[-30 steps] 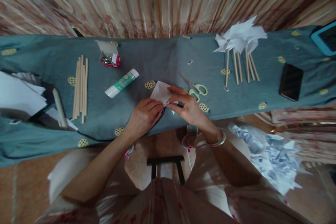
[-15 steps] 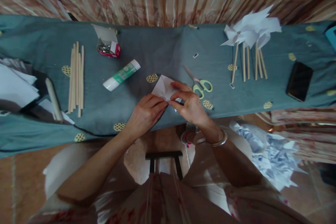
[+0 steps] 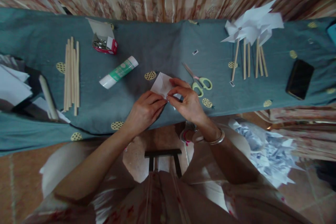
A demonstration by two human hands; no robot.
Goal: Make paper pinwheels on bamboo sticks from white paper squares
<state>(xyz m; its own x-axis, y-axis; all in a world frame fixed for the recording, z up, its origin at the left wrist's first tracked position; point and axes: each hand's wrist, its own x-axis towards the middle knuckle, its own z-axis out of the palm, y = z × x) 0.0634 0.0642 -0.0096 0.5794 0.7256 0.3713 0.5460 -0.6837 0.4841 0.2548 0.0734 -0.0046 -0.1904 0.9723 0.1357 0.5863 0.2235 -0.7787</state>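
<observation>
A small piece of white paper with crease or cut lines lies near the table's front edge, between my hands. My left hand pinches its near-left edge, fingers pressed together. From the other side my right hand grips the paper between thumb and fingers, its fingertips close to those of the left. The fingers hide much of the near part of the sheet. Green-handled scissors rest just right of my right hand. A glue stick with a green label lies beyond my left hand.
Wooden sticks lie at left, near a red box of metal pins. Paper pinwheels on sticks and a black phone are at right. White sheets lie far left. A bag of folded paper stands on the floor.
Both hands stay on the paper. My right fingers have shifted slightly, drawn closer to the left fingertips. The whole view has moved a little.
</observation>
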